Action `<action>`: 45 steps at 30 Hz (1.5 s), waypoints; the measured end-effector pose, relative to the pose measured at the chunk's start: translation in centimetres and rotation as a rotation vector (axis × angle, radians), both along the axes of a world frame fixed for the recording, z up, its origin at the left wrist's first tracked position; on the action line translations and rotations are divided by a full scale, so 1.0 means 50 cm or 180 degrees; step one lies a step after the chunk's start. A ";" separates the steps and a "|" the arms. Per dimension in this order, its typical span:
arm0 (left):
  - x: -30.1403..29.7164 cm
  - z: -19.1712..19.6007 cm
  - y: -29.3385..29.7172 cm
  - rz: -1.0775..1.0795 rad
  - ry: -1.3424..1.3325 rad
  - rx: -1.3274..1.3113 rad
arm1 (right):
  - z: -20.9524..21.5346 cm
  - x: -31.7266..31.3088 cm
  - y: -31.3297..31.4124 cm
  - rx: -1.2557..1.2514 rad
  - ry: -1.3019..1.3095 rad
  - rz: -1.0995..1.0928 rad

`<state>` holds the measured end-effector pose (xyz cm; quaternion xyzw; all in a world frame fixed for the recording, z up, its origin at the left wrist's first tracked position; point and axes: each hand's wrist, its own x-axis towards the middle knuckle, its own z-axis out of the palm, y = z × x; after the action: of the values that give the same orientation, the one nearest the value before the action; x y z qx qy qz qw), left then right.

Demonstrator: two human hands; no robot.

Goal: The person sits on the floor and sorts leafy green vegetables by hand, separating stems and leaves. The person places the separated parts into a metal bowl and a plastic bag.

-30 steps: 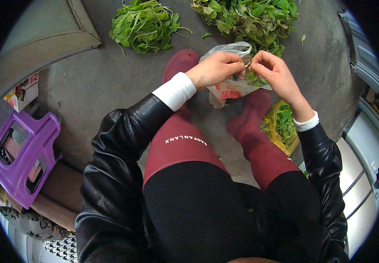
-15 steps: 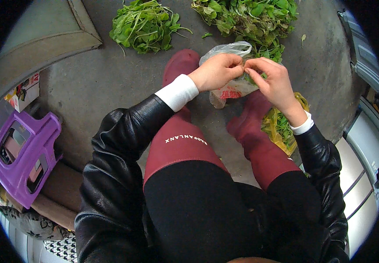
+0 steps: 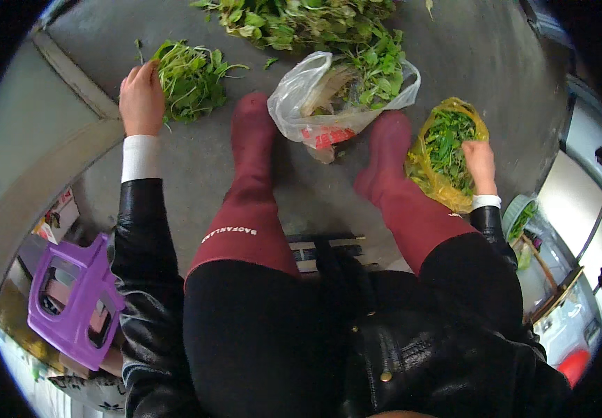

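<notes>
We see the left hand (image 3: 142, 97) at the left edge of the small pile (image 3: 193, 80), its fingers drawn together against the leaves; whether they grip a stem, we cannot tell. That pile lies loose on the floor (image 3: 189, 167), so a stray sweep of the knuckles could scatter its edge, and a tug on tangled stems could drag neighbours along.

To the right, the right hand (image 3: 480, 167) is over the yellow bag (image 3: 458, 201), narrow and curled, but too blurred for us to tell whether it holds anything. We judge that bag soft: a hooked finger or a shift of the right boot (image 3: 391, 143) just beside it could pull its rim over and spill the greens (image 3: 447, 143).

Between the boot toes sits the clear bag (image 3: 290, 104), mouth open, with sprigs (image 3: 381, 76) at its far right reaching toward the big pile (image 3: 294, 24). If either foot moved, we could crumple the bag, and those close-lying greens might mix.
</notes>
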<state>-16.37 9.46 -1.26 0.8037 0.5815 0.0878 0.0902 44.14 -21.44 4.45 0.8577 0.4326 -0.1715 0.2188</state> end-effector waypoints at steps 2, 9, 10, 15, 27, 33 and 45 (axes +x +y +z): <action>-0.028 -0.026 0.014 -0.0213 0.0809 0.0157 | -0.037 0.011 -0.044 -0.0101 -0.0251 0.0124; 0.036 0.087 -0.018 -0.1071 0.0754 -0.0408 | -0.080 -0.120 0.063 0.2202 0.1473 0.0051; 0.082 0.103 -0.030 -0.1324 0.0626 -0.0570 | -0.076 -0.141 0.107 0.2356 0.1876 0.0247; 0.292 0.152 -0.046 -0.2035 0.0025 -0.1072 | -0.190 -0.218 0.255 0.1722 0.1788 0.2376; 0.410 0.097 -0.132 -0.1274 -0.1109 -0.2407 | -0.165 -0.198 0.281 0.1220 0.3477 0.0032; 0.458 0.084 -0.164 -0.1152 -0.2217 -0.3253 | -0.092 -0.230 0.267 0.1438 0.5223 -0.1506; 0.466 0.089 -0.183 -0.0131 -0.3260 -0.4284 | -0.023 -0.316 0.264 0.1493 0.5564 -0.1105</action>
<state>6.96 0.33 3.20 0.4500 0.3824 0.0745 0.8035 28.35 -8.26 3.31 0.4984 0.3330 -0.6967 -0.3941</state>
